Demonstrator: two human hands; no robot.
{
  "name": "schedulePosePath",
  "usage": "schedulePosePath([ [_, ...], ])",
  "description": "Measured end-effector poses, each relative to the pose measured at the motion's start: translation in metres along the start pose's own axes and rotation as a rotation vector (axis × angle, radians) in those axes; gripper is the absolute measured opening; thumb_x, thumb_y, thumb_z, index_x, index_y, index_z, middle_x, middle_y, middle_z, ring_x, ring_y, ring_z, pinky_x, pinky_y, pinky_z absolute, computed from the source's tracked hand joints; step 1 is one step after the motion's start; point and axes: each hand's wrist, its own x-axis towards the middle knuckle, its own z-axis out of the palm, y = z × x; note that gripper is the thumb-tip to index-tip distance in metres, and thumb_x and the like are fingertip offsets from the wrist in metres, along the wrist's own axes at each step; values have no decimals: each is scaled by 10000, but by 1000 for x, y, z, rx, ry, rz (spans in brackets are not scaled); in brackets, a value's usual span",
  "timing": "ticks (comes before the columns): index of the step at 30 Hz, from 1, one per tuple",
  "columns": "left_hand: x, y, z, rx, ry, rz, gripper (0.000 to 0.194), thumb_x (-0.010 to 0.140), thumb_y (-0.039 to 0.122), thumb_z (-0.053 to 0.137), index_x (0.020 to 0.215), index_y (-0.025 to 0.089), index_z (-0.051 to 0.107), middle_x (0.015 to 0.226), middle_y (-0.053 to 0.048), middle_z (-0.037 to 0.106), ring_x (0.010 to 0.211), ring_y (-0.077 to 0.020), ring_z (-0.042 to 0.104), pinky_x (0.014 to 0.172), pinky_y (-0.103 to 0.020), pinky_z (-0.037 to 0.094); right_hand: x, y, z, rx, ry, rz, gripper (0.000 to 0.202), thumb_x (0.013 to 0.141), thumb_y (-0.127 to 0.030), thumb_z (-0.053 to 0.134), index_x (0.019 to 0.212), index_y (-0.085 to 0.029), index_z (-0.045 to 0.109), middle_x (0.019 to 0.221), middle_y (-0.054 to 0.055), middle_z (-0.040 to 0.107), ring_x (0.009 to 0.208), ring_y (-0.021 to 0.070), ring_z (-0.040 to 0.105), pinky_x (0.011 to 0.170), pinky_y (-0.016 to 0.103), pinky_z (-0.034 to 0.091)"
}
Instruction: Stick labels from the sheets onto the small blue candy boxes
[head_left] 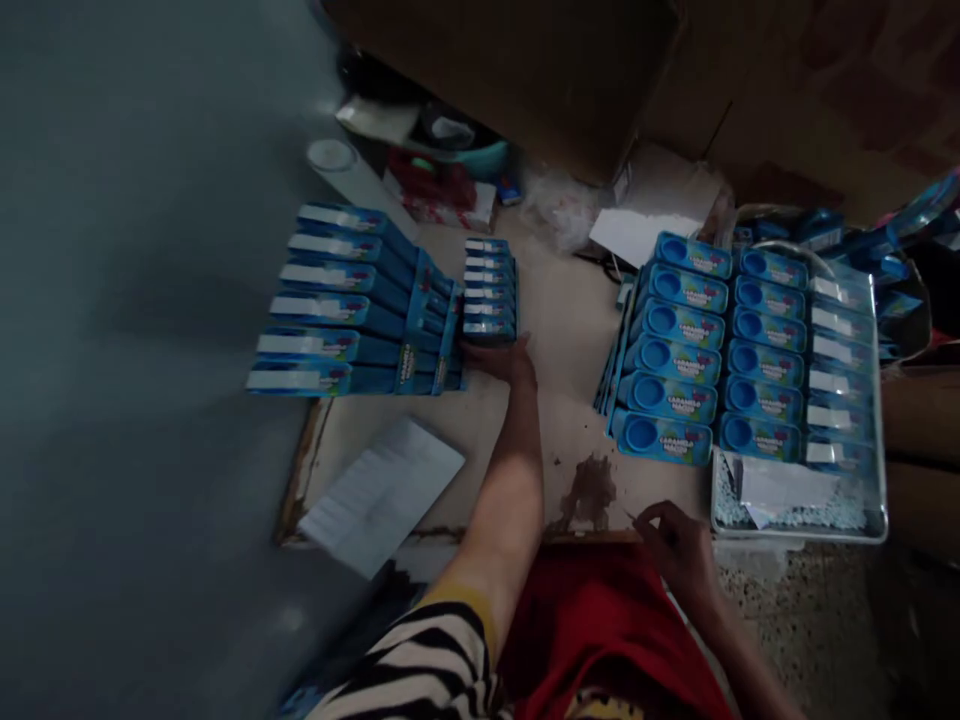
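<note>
My left hand [501, 362] is at the near end of a small row of blue boxes [490, 290] with white labels. Its thumb lies on the right side, and its fingers are partly hidden at the left; it looks closed around that end. Just left of it stands a larger group of long blue boxes [375, 310], also with white strips. Near the table's front edge, my right hand [679, 550] is closed in a pinch. A thin pale tip shows at its fingertips, too small to name.
Blue packs with round cups [671, 405] stand in rows at the right, beside a clear tray [799, 538] of pale blue bits. A paper sheet [382, 495] lies front left. Cardboard [510, 70], a white tube [352, 180] and plastic wrap [559, 210] crowd the back.
</note>
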Motion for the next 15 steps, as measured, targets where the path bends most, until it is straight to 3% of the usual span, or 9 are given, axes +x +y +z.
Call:
schedulePosePath([
  [2, -49, 5, -28, 2, 12, -81, 794, 933, 326, 808, 1478, -17, 344, 1567, -306, 444, 1556, -375, 354, 1288, -604, 257, -7, -2, -6, 24, -5, 9, 352, 943, -488, 649, 861, -172, 780, 496, -80, 421, 465, 100, 400, 514, 228, 284],
  [4, -112, 18, -62, -49, -150, -5, 732, 961, 321, 766, 1536, 105, 369, 1449, -194, 594, 1410, -282, 576, 1232, -506, 422, -16, -2, -11, 41, -10, 2, 347, 929, -485, 650, 855, -170, 776, 497, -79, 431, 468, 98, 394, 513, 226, 287],
  [6, -174, 41, -94, -190, -424, 232, 881, 914, 396, 818, 1612, 228, 307, 1489, -169, 578, 1448, -295, 577, 1232, -487, 460, -26, 0, -15, 50, -17, -9, 329, 909, -473, 656, 835, -173, 770, 517, -64, 474, 492, 102, 416, 519, 223, 298],
  [8, -219, 70, -108, -215, -472, 395, 1224, 695, 503, 988, 1645, 290, 246, 1607, -188, 461, 1563, -380, 446, 1261, -545, 435, -34, 4, -19, 53, -17, -3, 320, 897, -468, 660, 815, -175, 761, 546, -45, 523, 524, 110, 452, 529, 223, 312],
  [11, -246, 107, -91, -210, -390, 409, 1486, 503, 524, 1069, 1661, 284, 168, 1669, -239, 343, 1609, -463, 334, 1234, -615, 441, -44, 11, -22, 60, 26, 3, 325, 903, -472, 656, 819, -174, 753, 535, -51, 512, 517, 109, 435, 534, 229, 312],
  [15, -242, 122, -48, -225, -354, 316, 1290, 597, 463, 1049, 1590, 199, 269, 1620, -277, 398, 1562, -448, 411, 1202, -580, 472, -55, 16, -20, 85, 76, -21, 332, 921, -481, 658, 862, -170, 755, 512, -77, 460, 498, 101, 389, 531, 232, 294],
])
